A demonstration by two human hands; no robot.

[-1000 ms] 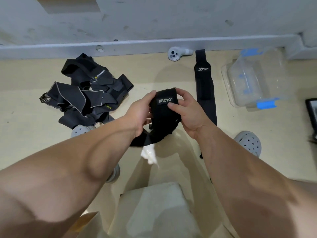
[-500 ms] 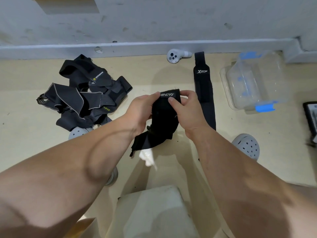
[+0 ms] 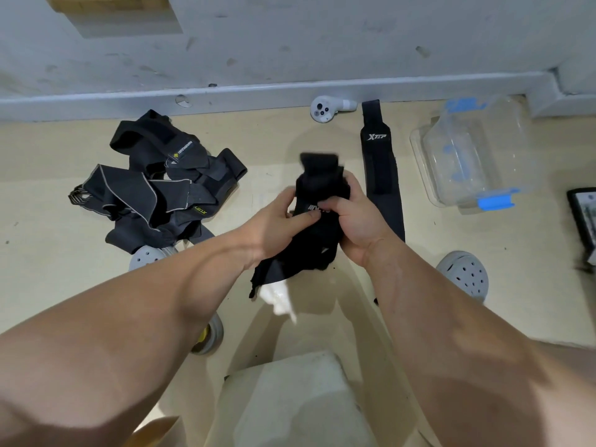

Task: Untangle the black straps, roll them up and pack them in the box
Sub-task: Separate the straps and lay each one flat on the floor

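Both hands hold one black strap (image 3: 319, 185) above the floor, at the middle of the view. My left hand (image 3: 277, 224) pinches its printed label from the left. My right hand (image 3: 351, 217) grips it from the right. The strap's top end sticks up past my fingers and its loose tail hangs down below my hands. A tangled pile of black straps (image 3: 154, 188) lies on the floor to the left. One flat black strap (image 3: 380, 169) marked XTEP lies stretched out to the right. The clear plastic box (image 3: 477, 156) with blue clips stands at the far right.
A white controller (image 3: 324, 108) lies by the grey baseboard. Grey perforated shoes (image 3: 464, 275) show under my arms on both sides. A white block (image 3: 290, 398) sits near the bottom edge. A dark flat object (image 3: 585, 217) lies at the right edge.
The strap has turned in my hands: its label has moved down between my thumbs and its end now sticks up above my fingers. Both hands shifted slightly lower on it.
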